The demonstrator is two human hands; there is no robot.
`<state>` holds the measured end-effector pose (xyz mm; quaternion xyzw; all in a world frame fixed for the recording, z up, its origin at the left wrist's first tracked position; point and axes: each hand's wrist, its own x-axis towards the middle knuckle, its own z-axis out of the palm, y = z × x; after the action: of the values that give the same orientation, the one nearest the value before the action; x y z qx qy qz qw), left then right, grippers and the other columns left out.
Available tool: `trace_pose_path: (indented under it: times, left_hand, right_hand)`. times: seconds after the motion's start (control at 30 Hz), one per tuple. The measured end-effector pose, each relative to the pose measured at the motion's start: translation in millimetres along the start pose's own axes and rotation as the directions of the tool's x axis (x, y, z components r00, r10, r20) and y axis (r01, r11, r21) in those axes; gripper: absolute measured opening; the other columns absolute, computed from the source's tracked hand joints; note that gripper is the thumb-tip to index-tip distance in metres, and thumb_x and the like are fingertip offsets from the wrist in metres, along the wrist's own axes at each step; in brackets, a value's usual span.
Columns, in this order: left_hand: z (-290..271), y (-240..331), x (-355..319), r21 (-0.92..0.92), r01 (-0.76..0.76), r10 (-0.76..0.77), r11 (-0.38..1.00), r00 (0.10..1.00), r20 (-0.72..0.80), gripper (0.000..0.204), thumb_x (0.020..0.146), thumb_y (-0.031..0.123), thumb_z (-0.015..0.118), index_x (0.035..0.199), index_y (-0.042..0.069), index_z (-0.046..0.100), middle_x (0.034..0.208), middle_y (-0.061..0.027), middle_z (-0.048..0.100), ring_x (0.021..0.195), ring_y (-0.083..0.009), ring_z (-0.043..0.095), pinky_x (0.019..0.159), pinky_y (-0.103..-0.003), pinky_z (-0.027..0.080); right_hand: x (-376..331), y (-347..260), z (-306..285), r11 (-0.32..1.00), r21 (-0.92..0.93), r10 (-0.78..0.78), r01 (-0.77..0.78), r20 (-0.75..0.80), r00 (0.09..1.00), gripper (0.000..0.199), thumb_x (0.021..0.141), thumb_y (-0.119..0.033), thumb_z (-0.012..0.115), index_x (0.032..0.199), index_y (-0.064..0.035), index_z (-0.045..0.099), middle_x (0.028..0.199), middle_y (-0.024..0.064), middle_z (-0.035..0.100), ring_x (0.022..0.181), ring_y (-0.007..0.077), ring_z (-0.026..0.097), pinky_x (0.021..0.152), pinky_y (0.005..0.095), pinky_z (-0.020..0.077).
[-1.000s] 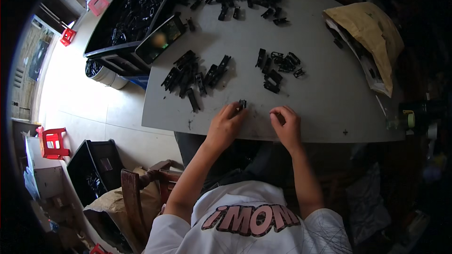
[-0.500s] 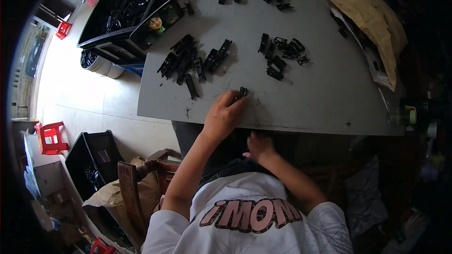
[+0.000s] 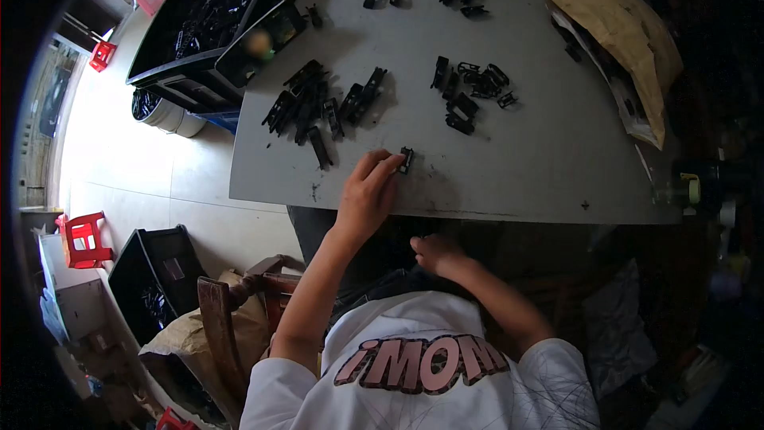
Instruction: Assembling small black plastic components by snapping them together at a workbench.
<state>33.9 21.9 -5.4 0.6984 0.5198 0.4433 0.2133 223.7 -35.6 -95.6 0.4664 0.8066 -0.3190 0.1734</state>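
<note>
A: Where's the left hand (image 3: 368,191)?

B: Resting on the grey flat counter (image 3: 517,159) near its front edge, fingers curled, the tips pinching a small black plastic clip (image 3: 406,160) down against the surface, probably to keep it steady where the eyes can check it.

A: And the right hand (image 3: 436,252)?

B: Down below the counter edge, over the lap, loosely curled; I can't tell whether it holds anything.

A: The other parts?

B: A heap of long black plastic pieces (image 3: 322,103) lies just beyond the left hand, a smaller cluster of black clips (image 3: 471,91) to the right, both within easy reach. A crumpled brown paper bag (image 3: 625,40) sits at the far right corner.
</note>
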Motion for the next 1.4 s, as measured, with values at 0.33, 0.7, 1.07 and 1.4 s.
trace_pose_path:
  times: [0.33, 0.7, 1.07, 1.4]
  left_hand:
    - [-16.5, 10.9, -22.5, -0.090, 0.071, -0.075, 0.993, 0.996, -0.041, 0.021, 0.080, -0.007, 0.053, 0.096, 0.002, 0.063, 0.092, -0.0104, 0.058, 0.072, -0.0217, 0.058, 0.062, -0.028, 0.047]
    - [12.5, -34.7, -138.8, 0.027, 0.354, -0.284, 0.935, 0.701, 0.655, 0.025, 0.077, 0.019, 0.067, 0.097, 0.004, 0.065, 0.086, -0.0159, 0.063, 0.078, -0.0314, 0.061, 0.067, -0.038, 0.050]
    - [44.6, -37.7, -140.6, 0.443, 0.222, -0.496, 0.868, 0.414, 0.764, 0.021, 0.071, 0.034, 0.064, 0.084, 0.018, 0.070, 0.085, -0.0103, 0.067, 0.082, -0.0290, 0.065, 0.068, -0.041, 0.053]
    - [58.6, -25.3, -147.7, 0.630, 0.084, -0.587, 0.772, 0.476, 0.655, 0.022, 0.069, 0.024, 0.063, 0.083, 0.009, 0.068, 0.084, -0.0132, 0.068, 0.080, -0.0279, 0.067, 0.064, -0.038, 0.054]
  right_hand:
    - [-5.5, 5.6, -131.9, 0.955, -0.006, -0.159, 0.296, -0.853, 0.497, 0.019, 0.075, 0.001, 0.064, 0.094, -0.0028, 0.060, 0.103, 0.0123, 0.054, 0.083, 0.0287, 0.058, 0.072, 0.0339, 0.0477]
    - [-56.0, -2.5, -27.9, 0.738, 0.602, -0.306, 0.304, -0.102, 0.946, 0.012, 0.075, -0.010, 0.066, 0.083, -0.0014, 0.066, 0.082, 0.0130, 0.062, 0.078, 0.0290, 0.060, 0.070, 0.0367, 0.0483]
    - [-41.3, -7.6, 19.3, 0.668, 0.722, -0.234, 0.181, -0.028, 0.972, 0.022, 0.073, -0.017, 0.070, 0.083, 0.0022, 0.066, 0.080, 0.0157, 0.065, 0.075, 0.0253, 0.063, 0.068, 0.0351, 0.0483]
    - [-40.1, -3.5, 19.1, 0.479, 0.872, -0.388, 0.101, 0.107, 0.916, 0.014, 0.080, -0.012, 0.065, 0.085, 0.0011, 0.065, 0.077, 0.0044, 0.064, 0.071, 0.0116, 0.057, 0.067, 0.0285, 0.0463]
